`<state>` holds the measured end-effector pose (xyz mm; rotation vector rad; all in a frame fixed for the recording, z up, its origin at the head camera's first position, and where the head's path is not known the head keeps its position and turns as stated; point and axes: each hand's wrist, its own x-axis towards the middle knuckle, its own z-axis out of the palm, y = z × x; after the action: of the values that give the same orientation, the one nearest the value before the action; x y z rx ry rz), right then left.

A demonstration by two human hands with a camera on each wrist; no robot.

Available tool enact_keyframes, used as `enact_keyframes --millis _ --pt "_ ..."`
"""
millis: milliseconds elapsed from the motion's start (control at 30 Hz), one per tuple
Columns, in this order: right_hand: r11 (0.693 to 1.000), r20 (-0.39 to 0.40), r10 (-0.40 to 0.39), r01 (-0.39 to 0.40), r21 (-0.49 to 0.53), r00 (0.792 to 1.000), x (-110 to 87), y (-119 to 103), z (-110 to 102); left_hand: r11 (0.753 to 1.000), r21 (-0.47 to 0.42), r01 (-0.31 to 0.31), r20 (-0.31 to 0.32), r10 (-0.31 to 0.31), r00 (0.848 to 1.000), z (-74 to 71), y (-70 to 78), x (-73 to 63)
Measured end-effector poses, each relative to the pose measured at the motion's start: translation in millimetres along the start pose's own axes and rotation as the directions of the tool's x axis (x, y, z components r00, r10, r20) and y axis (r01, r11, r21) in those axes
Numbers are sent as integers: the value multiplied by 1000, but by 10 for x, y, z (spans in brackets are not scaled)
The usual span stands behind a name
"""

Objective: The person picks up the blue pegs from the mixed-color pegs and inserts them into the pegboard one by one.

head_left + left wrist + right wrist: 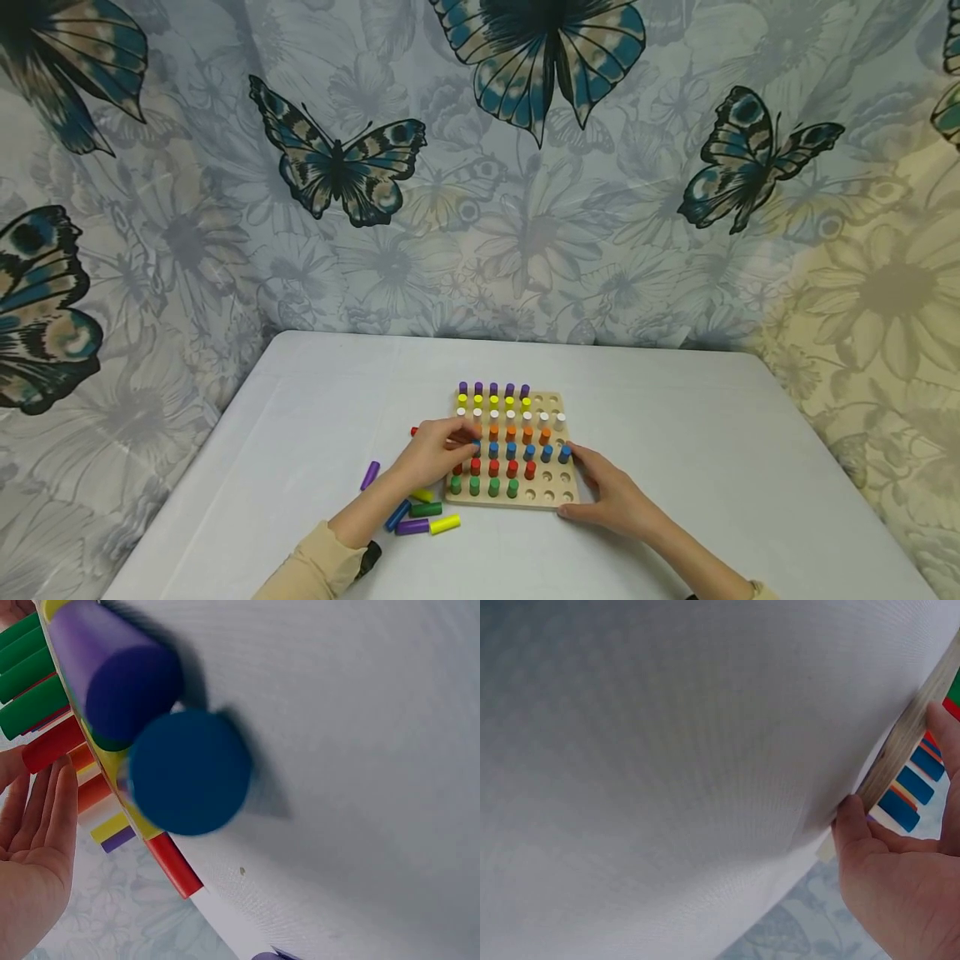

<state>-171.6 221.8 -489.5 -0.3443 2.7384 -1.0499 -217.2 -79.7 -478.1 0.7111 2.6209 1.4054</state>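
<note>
A wooden pegboard (551, 497) stands on the white table, carrying rows of purple, yellow, white, orange, blue, red and green pegs. My left hand (438, 450) reaches over its left side. Thumb and forefinger pinch a blue peg (477, 449) near that end of the blue row; the fingers partly hide it. In the left wrist view a red peg (54, 744) stands in front of those fingertips. My right hand (611, 492) holds the board's right edge, thumb by the near corner and fingers farther up the side. The right wrist view shows fingertips against the wooden edge (900, 746).
Left of the board lie loose pegs: a blue peg (397, 515), a green peg (426, 509), a yellow peg (446, 524) and purple pegs (412, 527), among others. A red peg (174, 865) lies beside the board. Butterfly-patterned cloth (525, 250) hangs behind the table.
</note>
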Motion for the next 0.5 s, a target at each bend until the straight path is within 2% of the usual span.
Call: enact_keyframes --millis 267,500 --pt "1000 -3 8 -8 -4 1000 1 -13 9 997 -68 31 -59 -35 998 -16 -5 -45" --pt "1000 -2 -1 1 -4 1000 4 -15 3 975 -203 87 -115 -112 987 -44 -44 -78"
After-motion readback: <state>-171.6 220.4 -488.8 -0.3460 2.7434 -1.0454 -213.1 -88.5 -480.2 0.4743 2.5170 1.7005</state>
